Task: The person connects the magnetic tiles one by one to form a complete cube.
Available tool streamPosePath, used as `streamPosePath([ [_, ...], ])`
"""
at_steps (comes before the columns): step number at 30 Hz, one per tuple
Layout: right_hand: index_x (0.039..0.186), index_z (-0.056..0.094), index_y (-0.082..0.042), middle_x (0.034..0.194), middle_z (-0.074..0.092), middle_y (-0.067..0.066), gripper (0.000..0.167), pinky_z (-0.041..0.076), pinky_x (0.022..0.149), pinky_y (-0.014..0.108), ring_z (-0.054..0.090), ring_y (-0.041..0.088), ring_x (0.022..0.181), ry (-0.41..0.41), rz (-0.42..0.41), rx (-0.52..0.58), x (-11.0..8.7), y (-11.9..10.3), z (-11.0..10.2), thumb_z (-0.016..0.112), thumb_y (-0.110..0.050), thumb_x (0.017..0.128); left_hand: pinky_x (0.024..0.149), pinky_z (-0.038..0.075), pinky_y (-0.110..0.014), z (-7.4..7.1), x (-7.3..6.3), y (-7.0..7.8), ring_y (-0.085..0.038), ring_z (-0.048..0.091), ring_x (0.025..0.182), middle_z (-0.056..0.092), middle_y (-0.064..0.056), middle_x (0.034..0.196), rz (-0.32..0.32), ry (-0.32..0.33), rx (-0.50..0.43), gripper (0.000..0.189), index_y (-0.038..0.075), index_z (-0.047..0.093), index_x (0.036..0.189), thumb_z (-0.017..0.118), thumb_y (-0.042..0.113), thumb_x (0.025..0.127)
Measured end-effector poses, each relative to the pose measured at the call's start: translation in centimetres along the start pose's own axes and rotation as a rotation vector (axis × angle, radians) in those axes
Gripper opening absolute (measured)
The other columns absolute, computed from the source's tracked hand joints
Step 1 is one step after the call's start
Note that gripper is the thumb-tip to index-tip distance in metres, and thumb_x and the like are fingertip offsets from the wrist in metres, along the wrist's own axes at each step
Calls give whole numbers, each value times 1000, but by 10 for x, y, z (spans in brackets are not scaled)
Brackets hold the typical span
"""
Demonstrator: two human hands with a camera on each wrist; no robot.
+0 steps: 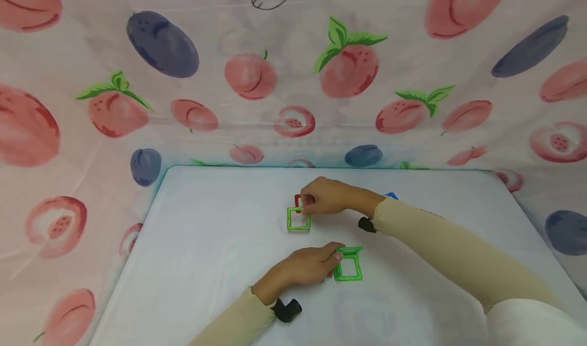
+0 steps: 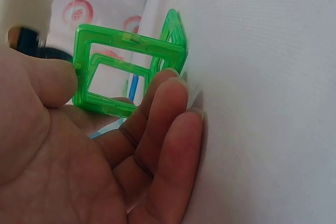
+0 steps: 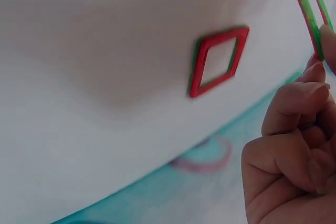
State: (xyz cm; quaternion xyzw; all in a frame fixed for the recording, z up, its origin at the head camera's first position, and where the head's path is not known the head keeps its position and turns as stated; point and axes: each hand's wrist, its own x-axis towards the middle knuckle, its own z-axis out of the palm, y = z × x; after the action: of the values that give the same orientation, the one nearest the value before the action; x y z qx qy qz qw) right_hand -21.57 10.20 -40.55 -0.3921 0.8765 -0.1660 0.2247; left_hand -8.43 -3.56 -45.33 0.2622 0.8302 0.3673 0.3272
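Observation:
My left hand (image 1: 304, 264) holds several green see-through square magnetic tiles (image 1: 349, 278) joined at their edges. In the left wrist view, its thumb presses one side of these tiles while the fingers curl beneath. Farther back, my right hand (image 1: 327, 195) pinches another green square tile (image 1: 299, 228) by a corner between thumb and fingertips. Red shows along that tile's edge in the right wrist view. A red square tile (image 3: 198, 72) lies on the table just behind it, partly covered in the head view by the right hand and the green tile.
A blue piece (image 1: 391, 195) shows behind the right wrist, mostly hidden by the arm. White table (image 1: 206, 244) lies beneath both hands, and a fruit-printed cloth (image 1: 206, 147) hangs along its back edge. Each wrist wears a black device (image 1: 288, 311).

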Motion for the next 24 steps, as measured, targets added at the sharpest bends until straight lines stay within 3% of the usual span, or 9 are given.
streamPosePath([
  [6, 81, 69, -22, 67, 56, -11, 16, 42, 60, 25, 49, 8, 65, 165, 32, 113, -56, 16, -11, 77, -30, 93, 71, 42, -25, 1, 2, 0, -4, 57, 67, 61, 9, 83, -38, -5, -22, 43, 28, 46, 149, 34, 46, 111],
  [11, 86, 73, -21, 70, 58, -6, 12, 43, 61, 27, 51, 14, 69, 258, 183, 300, -106, 24, -11, 77, -29, 93, 69, 42, -26, 1, 3, -2, -5, 58, 67, 62, 9, 84, -45, 8, -26, 42, 32, 47, 147, 35, 47, 110],
  [15, 96, 73, -11, 80, 61, 2, 22, 44, 65, 29, 52, 18, 77, 268, 361, 510, -140, 28, 1, 74, -33, 95, 67, 41, -27, 0, 2, -3, -7, 57, 66, 62, 7, 85, -57, 17, -40, 39, 34, 48, 145, 37, 46, 110],
  [18, 104, 70, -5, 81, 56, 4, 31, 42, 62, 28, 50, 17, 75, 246, 473, 653, -159, 30, 18, 71, -34, 96, 67, 41, -27, 0, 1, -3, -7, 56, 65, 62, 5, 86, -60, 15, -57, 38, 34, 49, 144, 38, 45, 110],
  [24, 107, 62, -2, 75, 50, 1, 32, 36, 54, 26, 46, 15, 67, 200, 583, 840, -185, 31, 57, 71, -32, 97, 68, 41, -26, 1, 2, 0, -7, 56, 65, 63, 4, 86, -37, 17, -66, 38, 33, 50, 144, 38, 45, 110],
])
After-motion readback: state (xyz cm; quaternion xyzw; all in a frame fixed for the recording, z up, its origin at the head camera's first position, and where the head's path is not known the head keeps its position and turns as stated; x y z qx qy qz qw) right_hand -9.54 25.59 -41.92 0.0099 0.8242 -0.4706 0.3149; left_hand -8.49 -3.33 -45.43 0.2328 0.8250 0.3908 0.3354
